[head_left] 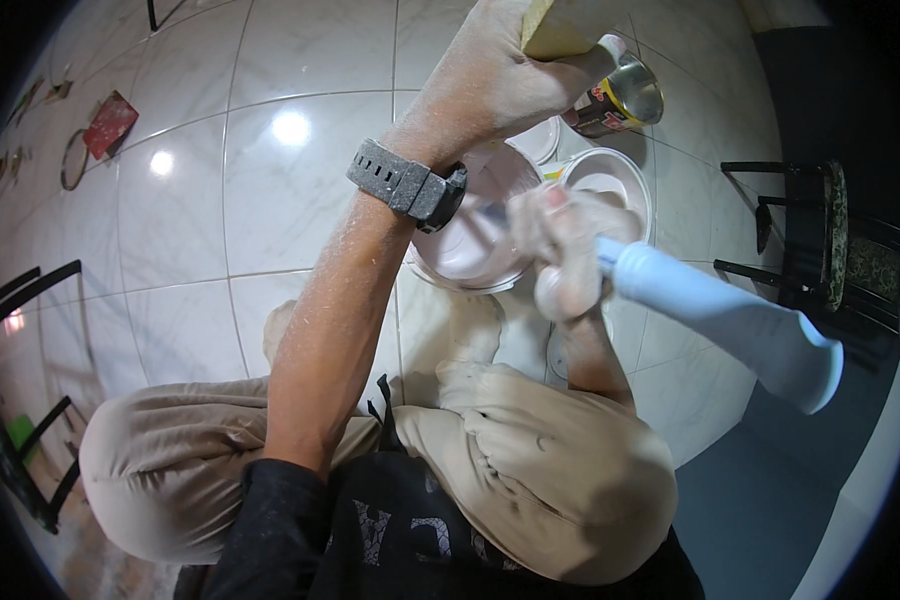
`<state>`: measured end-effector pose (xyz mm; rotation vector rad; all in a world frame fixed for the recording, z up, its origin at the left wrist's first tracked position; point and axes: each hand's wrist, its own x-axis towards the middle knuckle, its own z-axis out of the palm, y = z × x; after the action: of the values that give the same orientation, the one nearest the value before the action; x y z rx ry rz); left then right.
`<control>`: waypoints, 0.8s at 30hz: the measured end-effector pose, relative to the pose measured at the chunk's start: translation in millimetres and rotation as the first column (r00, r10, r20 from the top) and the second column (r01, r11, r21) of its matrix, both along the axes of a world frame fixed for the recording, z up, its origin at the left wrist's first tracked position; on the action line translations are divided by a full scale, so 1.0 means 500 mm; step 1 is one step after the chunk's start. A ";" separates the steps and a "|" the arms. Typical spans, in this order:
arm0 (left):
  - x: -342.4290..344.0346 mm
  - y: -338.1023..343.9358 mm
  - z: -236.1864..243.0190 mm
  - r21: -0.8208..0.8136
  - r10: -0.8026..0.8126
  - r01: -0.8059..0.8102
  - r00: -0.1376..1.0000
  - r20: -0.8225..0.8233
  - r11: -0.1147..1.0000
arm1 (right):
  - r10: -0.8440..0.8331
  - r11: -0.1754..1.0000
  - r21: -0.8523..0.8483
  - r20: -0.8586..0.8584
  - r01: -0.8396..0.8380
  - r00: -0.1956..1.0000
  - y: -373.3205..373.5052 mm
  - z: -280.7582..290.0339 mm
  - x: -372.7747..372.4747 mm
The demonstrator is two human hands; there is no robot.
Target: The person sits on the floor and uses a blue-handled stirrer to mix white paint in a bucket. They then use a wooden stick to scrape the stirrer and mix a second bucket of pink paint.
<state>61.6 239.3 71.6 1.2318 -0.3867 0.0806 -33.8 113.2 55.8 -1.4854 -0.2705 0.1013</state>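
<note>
My left hand (540, 80), coated in white powder and with a grey watch on the wrist, is raised at the top, closed around a pale yellow block (560, 22). Below it, my right hand (560, 250), also powdery and slightly blurred, grips a tool with a long light-blue handle (720, 315) that points down to the right. The tool's far end is blurred over a white bucket (462, 268) of pale pinkish material. A second white bucket (643, 200) stands just right of it, partly behind my hand. A dark metal can (610, 105) is at the upper right.
I sit low on white tiles (305, 225), knees bent. A black chair (830, 240) is at the right. Black metal legs (45, 280) stand at the left. A red square object (110, 122) and a ring lie at the upper left. A dark grey surface lies at the lower right.
</note>
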 end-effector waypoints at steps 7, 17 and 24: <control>0.000 0.007 0.007 0.121 0.017 -0.012 0.999 -0.038 0.993 | -0.094 0.994 0.035 -0.220 0.104 0.971 -0.011 0.014 0.019; 0.002 0.007 0.003 0.082 0.009 -0.011 1.000 0.022 0.997 | -0.056 0.991 0.124 -0.032 0.060 0.998 -0.035 0.006 0.033; 0.000 0.008 0.007 0.146 0.030 -0.024 0.999 -0.037 0.989 | -0.181 0.983 -0.040 -0.167 0.177 0.969 -0.012 0.043 0.023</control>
<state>61.4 243.1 75.2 1.3814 -0.3459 0.0519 -22.2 107.0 77.1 -1.5088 0.0034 0.0860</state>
